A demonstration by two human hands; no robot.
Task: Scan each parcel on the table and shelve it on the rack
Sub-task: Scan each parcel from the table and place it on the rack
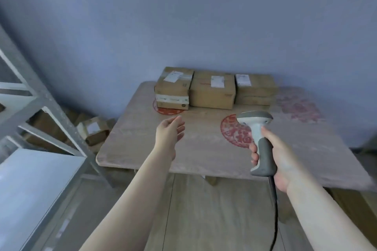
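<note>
Three cardboard parcels with white labels stand in a row at the far edge of the table (142,149): the left parcel (173,89), the middle parcel (212,93) and the right parcel (256,90). My left hand (170,131) reaches over the table toward the left parcel, fingers relaxed and holding nothing, a short way from it. My right hand (271,155) grips the handle of a grey and white barcode scanner (256,126), whose head points at the parcels. The scanner's black cable hangs down toward the floor.
A grey metal rack (40,104) with a white shelf board (30,185) stands at the left. More cardboard boxes (93,130) lie on the floor behind the rack beside the table. The blue wall runs close behind the table. Wooden floor lies below.
</note>
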